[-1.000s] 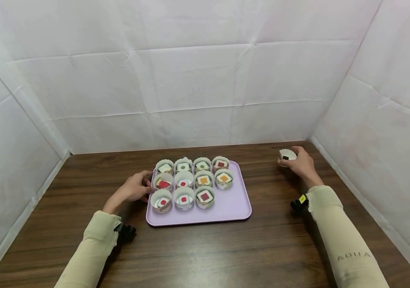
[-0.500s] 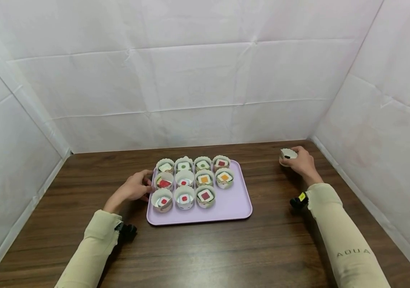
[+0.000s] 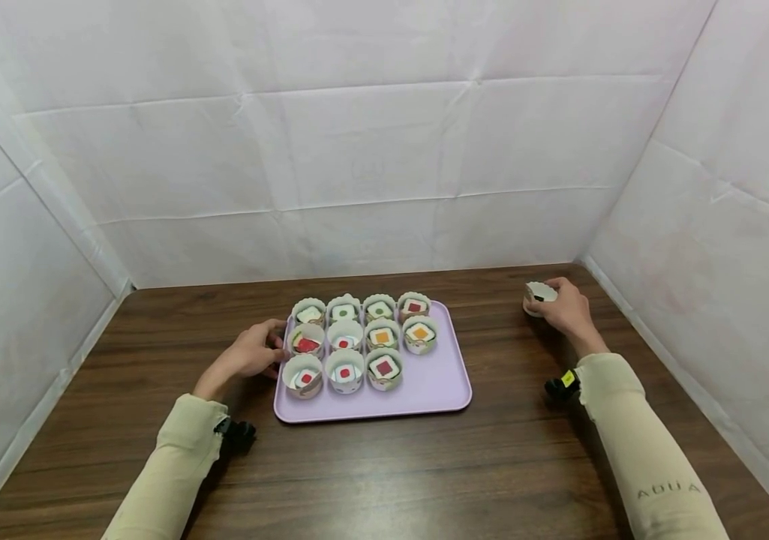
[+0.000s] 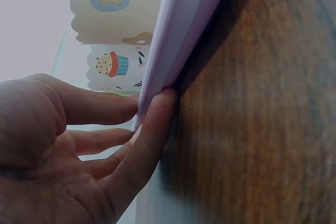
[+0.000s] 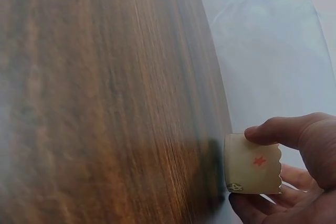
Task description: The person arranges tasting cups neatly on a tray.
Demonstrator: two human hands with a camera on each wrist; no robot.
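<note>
My right hand (image 3: pixel 568 309) holds a paper baking cup (image 5: pixel 252 166) by its sides at the table's far right. The scalloped cup has a red star on its wall, and something small and dark shows inside it in the head view. My left hand (image 3: pixel 252 351) pinches the left rim of a lilac tray (image 3: pixel 434 382), thumb above and a finger below in the left wrist view. Several baking cups (image 3: pixel 345 373) stand in rows on the tray. Square sushi-like pieces (image 3: pixel 384 367) lie in them, white with red, orange or green centres; one piece is larger and red (image 3: pixel 305 345).
The brown wooden table (image 3: pixel 384 472) carries the tray near its middle. White sheeting (image 3: pixel 357 150) walls off the back and both sides, close behind the right hand. The tray's bare lilac surface shows at its front right.
</note>
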